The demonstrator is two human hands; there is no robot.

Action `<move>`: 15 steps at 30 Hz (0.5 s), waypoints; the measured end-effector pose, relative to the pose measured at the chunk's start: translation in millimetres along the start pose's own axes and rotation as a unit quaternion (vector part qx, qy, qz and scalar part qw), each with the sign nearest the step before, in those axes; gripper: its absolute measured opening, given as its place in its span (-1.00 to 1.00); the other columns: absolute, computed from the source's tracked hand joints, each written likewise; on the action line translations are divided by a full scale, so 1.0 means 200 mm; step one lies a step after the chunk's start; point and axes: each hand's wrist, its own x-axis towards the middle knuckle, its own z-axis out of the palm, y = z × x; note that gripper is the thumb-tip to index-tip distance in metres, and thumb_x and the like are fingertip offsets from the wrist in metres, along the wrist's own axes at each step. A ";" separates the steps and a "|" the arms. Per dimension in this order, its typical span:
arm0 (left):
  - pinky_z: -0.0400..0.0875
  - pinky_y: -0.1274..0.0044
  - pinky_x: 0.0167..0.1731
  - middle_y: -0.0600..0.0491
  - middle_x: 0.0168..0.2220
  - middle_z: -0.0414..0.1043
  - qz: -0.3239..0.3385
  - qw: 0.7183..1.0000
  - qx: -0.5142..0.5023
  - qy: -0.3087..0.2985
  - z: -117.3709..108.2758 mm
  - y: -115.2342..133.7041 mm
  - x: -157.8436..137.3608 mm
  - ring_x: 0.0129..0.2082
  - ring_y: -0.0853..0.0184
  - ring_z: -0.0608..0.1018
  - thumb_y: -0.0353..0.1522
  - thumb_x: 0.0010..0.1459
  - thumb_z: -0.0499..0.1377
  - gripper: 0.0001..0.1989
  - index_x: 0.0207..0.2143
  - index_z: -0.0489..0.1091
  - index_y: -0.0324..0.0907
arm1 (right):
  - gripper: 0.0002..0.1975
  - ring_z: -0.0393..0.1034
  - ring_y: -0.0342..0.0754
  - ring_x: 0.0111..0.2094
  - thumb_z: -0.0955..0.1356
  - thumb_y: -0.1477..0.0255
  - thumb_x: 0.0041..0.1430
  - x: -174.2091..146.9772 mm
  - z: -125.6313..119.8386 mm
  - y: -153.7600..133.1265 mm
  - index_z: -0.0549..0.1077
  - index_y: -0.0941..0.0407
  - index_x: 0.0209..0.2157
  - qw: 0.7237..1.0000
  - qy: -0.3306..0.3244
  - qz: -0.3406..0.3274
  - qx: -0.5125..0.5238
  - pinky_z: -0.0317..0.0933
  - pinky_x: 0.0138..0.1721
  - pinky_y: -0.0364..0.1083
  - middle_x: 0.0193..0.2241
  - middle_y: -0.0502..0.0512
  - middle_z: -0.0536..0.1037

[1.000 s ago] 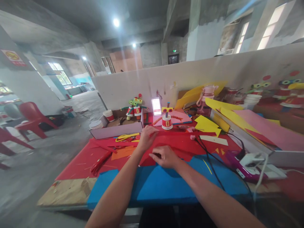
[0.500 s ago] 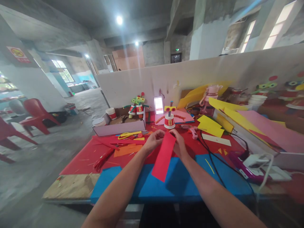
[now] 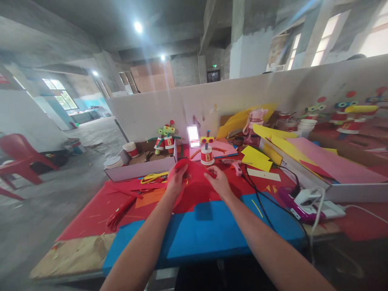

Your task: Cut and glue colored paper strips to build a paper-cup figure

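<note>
A: What has changed in the middle of the frame?

B: Half a second ago a flat red strip hung lengthwise from both hands. Now the red paper [image 3: 194,178] is bowed into a curve, held up just above the table at centre frame. The left hand [image 3: 176,178] grips its left edge, fingers closed around the bend; the right hand [image 3: 217,181] pinches the right edge. A second ago both hands lay flat on the sheets.

A: And what does that suggest?

B: As a judgement only: the strip is being rolled into a band, much like the red bodies of the finished figures behind it.

A: The surface, largest first?

B: A table [image 3: 75,254] with bare wood showing at lower left, covered by a blue sheet [image 3: 212,234] in the lower centre and a red sheet [image 3: 91,210] to its left. At right, a long box [image 3: 348,194] stacked with pink and yellow paper. Left of centre, a shallow cardboard tray [image 3: 136,171]. Right of the hands, a glue gun [image 3: 300,200] with a black cord. Beyond the hands, a small paper robot [image 3: 207,152]; yellow scissors [image 3: 153,176] to the left.

A: And the room?

B: A bare concrete hall with ceiling lights, a white partition [image 3: 242,97] across the middle, a red chair [image 3: 18,157] at far left.
</note>
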 end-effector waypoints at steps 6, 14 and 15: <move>0.50 0.50 -0.45 0.08 -0.64 0.45 -0.050 0.993 -0.102 0.039 0.01 0.00 0.02 -0.57 0.34 0.56 -0.32 -0.16 0.37 -0.75 -0.53 0.37 -0.26 | -0.55 0.42 -0.08 -0.42 0.43 0.10 -0.07 -0.03 0.04 -0.04 0.40 0.10 -0.21 0.988 -0.035 0.064 0.138 0.35 -0.37 -0.09 -0.31 0.09 0.56; 0.47 0.46 -0.45 -0.05 -0.62 0.46 -0.140 0.988 0.004 -0.061 0.05 -0.02 -0.01 -0.53 0.26 0.55 -0.11 -0.08 0.32 -0.62 -0.53 0.40 -0.28 | -0.59 0.37 -0.07 -0.57 0.40 0.01 -0.11 -0.01 0.08 0.04 0.42 0.10 -0.60 0.969 0.054 0.173 0.168 0.34 -0.43 -0.05 -0.65 0.04 0.48; 0.45 0.48 -0.47 -0.04 -0.62 0.46 -0.114 0.993 0.028 -0.028 0.01 0.01 0.01 -0.53 0.27 0.55 -0.06 -0.04 0.28 -0.59 -0.50 0.41 -0.27 | -0.61 0.35 -0.08 -0.58 0.42 0.04 -0.14 0.00 0.07 0.04 0.42 0.09 -0.59 0.967 0.072 0.168 0.176 0.32 -0.45 -0.06 -0.65 0.01 0.47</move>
